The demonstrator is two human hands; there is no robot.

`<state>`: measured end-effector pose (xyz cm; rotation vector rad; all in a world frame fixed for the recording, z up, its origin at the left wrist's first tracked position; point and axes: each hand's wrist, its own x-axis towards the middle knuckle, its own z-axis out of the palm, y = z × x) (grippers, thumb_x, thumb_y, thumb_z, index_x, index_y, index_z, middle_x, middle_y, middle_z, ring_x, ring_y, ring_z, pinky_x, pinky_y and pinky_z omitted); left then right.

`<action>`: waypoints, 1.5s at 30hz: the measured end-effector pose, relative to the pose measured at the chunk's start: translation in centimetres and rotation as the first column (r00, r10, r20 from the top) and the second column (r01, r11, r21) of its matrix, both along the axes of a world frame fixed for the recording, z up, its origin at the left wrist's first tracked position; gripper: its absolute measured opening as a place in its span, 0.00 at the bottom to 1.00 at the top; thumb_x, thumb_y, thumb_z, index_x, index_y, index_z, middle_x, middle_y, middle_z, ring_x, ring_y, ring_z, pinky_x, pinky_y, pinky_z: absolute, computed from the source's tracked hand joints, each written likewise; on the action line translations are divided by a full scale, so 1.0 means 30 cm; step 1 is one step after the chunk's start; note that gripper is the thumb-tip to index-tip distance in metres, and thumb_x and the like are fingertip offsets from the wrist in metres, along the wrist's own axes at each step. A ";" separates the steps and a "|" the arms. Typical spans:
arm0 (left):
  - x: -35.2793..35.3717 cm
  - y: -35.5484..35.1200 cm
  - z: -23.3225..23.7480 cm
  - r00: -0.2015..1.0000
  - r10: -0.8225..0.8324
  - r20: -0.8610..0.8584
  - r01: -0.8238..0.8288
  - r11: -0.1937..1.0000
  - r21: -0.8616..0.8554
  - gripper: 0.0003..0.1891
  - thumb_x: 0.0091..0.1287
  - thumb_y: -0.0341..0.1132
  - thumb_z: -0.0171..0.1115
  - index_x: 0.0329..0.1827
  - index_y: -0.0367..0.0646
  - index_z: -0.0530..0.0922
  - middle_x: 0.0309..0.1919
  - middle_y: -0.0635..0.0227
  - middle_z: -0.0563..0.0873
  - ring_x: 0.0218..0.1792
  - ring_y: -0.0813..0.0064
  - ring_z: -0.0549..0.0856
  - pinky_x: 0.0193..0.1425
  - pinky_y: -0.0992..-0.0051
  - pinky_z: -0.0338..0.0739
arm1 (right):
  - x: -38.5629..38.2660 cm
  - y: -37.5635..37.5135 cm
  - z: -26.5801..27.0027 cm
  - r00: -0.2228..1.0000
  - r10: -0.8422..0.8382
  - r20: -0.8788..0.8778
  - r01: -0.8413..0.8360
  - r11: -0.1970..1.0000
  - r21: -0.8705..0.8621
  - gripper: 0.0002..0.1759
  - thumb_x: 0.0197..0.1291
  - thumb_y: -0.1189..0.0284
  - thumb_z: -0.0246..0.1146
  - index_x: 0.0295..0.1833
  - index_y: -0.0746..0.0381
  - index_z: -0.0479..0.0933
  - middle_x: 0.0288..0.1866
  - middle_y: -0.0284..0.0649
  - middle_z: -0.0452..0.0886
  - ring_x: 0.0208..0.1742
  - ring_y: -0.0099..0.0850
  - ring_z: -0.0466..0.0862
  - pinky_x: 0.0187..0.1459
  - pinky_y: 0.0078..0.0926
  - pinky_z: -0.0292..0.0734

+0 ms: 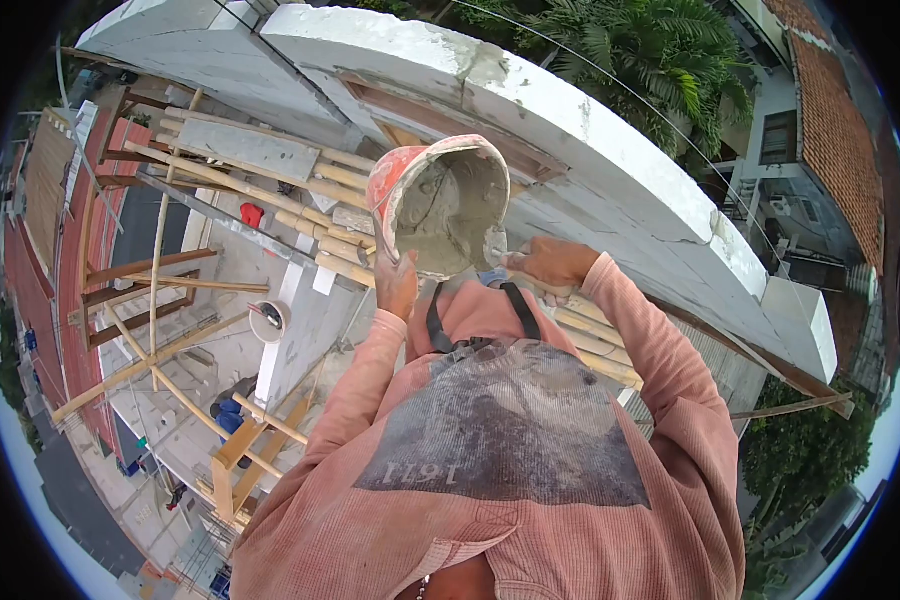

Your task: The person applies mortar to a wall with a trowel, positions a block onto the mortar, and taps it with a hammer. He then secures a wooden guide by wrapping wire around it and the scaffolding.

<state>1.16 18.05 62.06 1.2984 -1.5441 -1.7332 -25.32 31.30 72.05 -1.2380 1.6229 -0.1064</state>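
The red bucket (440,205), tipped toward the person at chest height, holds grey mortar (445,250) only in its lower part. I judge that a good share is spent and some is left to lay. The left hand (397,285) is closed on the bucket's underside. The right hand (550,265), just right of the bucket, grips what seems to be a trowel (494,248), blade in the mix. Beyond the bucket the white parapet (610,150) shows grey patches.
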 end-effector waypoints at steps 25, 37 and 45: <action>-0.149 0.112 0.074 0.991 0.022 -0.134 0.073 0.746 0.662 0.22 0.64 0.26 0.57 0.61 0.30 0.67 0.57 0.45 0.77 0.57 0.42 0.83 0.62 0.40 0.83 | 0.072 0.407 0.084 0.675 -0.662 0.325 0.648 0.743 0.169 0.26 0.63 0.50 0.68 0.54 0.61 0.82 0.28 0.35 0.79 0.21 0.27 0.77 0.22 0.28 0.73; -0.387 0.384 0.149 0.989 -0.006 -0.147 0.120 0.612 0.781 0.21 0.65 0.24 0.54 0.61 0.24 0.66 0.61 0.39 0.76 0.63 0.40 0.80 0.67 0.40 0.80 | -0.022 0.857 -0.117 0.183 -0.693 0.697 0.861 0.455 0.227 0.30 0.58 0.75 0.70 0.68 0.63 0.74 0.33 0.29 0.80 0.22 0.16 0.74 0.24 0.19 0.70; -0.502 0.526 0.186 0.991 -0.019 -0.131 0.119 0.557 0.822 0.20 0.67 0.24 0.51 0.60 0.22 0.64 0.62 0.37 0.75 0.64 0.36 0.78 0.67 0.37 0.79 | -0.058 0.994 -0.146 -0.197 -0.539 0.819 0.808 0.384 0.447 0.23 0.64 0.65 0.71 0.61 0.62 0.77 0.31 0.28 0.77 0.23 0.15 0.73 0.23 0.15 0.69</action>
